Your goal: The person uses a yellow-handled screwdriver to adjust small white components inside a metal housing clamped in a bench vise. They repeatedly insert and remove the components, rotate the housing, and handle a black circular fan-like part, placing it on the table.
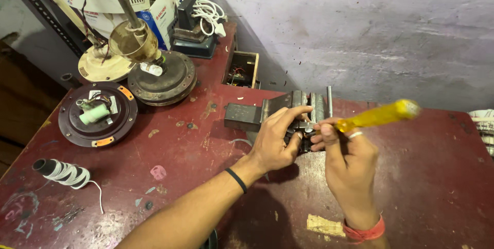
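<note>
1. Head view, work surface: a dark red workbench (pixel 170 177), paint scuffed and chipped, set against a grey plastered wall (pixel 370 27).
2. Bench vise (pixel 272 112) – dark metal, standing near the middle of the bench at its back edge, jaws toward the right side of its body.
3. Left hand (pixel 275 141): fingers curled over the vise jaws, thumb below, pinching a small part there; the part itself is hidden by the fingers. A black band sits on the wrist.
4. Right hand (pixel 347 148): closed around a screwdriver (pixel 378 116) with a translucent yellow handle. The handle slants up to the right, blurred; its tip end points into the vise jaws, just beside the left fingertips. A ring shows on one finger, a red thread band on the wrist.
5. Left of the vise, well apart: a round dark motor housing (pixel 98 115) lying open, with a pale green part inside.
6. Behind it – a second round fan motor (pixel 162 79) with a brass-coloured cup and down-rod.
7. Near left bench edge: a spool of white tape or cord (pixel 62 172).
8. Back corner: a small open wooden box (pixel 242 69), cardboard cartons (pixel 154 7), a coiled white cable (pixel 208 9).
</note>
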